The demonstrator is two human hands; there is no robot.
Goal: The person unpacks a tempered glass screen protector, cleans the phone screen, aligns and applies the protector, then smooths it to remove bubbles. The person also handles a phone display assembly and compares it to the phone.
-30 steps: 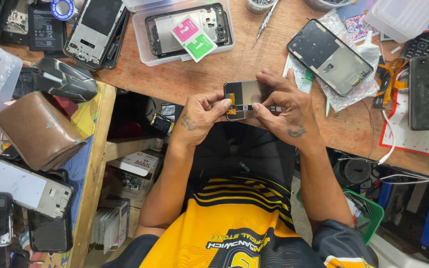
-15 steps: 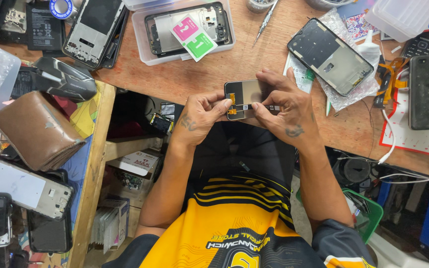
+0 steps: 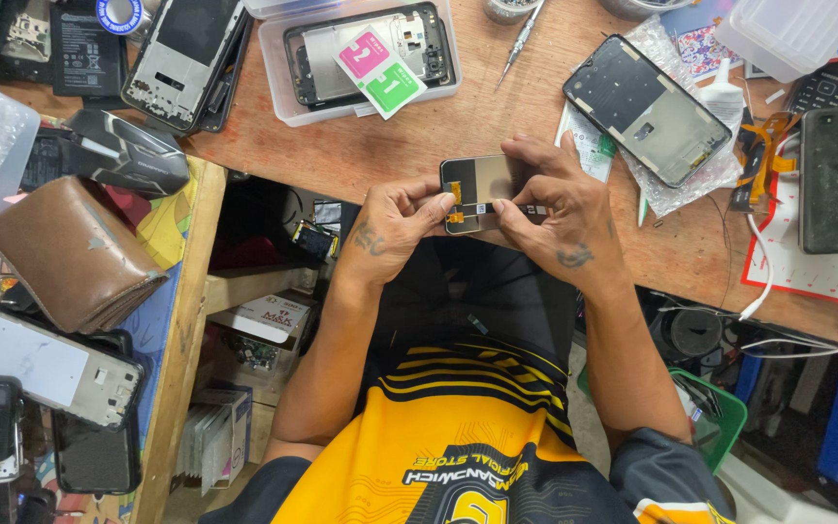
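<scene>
Both hands hold a small rectangular phone display panel (image 3: 485,190) over the near edge of the brown wooden desk (image 3: 458,116), just above the person's lap. The panel lies face down, its back a dull grey-brown sheet with a dark border. An orange flex tab sits at its left end, and a thin dark ribbon strip with pale markings runs along its lower edge toward the right.

The left hand (image 3: 395,221) is closed in a pinch, thumb and forefinger gripping the panel's left end at the orange tab. The right hand (image 3: 560,206) is curled around the right end, fingers over the top edge and thumb tip pressed on the ribbon strip.

On the desk beyond the hands, a clear plastic tray (image 3: 361,60) holds a grey phone frame with pink and green paper tabs on it. To the right lies a black phone frame with a grey inner plate (image 3: 647,109), resting on a clear bag. A slim metal screwdriver (image 3: 519,41) lies between the two. A black phone with a keypad (image 3: 836,180) lies at the far right on a white mat. A brown leather wallet (image 3: 65,254) sits on the left side shelf.
</scene>
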